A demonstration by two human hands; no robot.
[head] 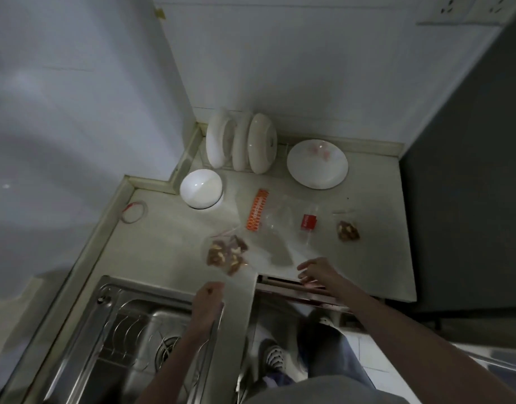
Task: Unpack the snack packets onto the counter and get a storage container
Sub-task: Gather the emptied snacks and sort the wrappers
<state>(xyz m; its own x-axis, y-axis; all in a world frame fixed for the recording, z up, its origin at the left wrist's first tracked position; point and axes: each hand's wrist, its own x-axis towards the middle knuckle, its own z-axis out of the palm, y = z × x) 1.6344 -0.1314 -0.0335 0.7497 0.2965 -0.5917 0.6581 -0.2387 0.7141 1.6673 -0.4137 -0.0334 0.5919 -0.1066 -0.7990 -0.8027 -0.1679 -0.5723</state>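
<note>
Head view, looking down on a pale counter (169, 237) set in a corner. A cluster of clear snack packets (226, 255) of brown nuts lies near the front edge, just behind the sink (128, 325). One more small snack packet (348, 231) lies well apart to the right. Between them lies a crumpled clear bag (280, 228) with an orange patterned strip and a red label (308, 222); the writing on both is too blurred to read. The left hand (208, 295) is curled into a fist over the sink's rim, holding nothing visible. The right hand (316, 274) rests at the counter's front edge above an open drawer (303, 293), fingers loosely spread, gripping nothing. Behind stand a white bowl (201, 188), a plate (317, 164) and racked dishes (240, 144).
</note>
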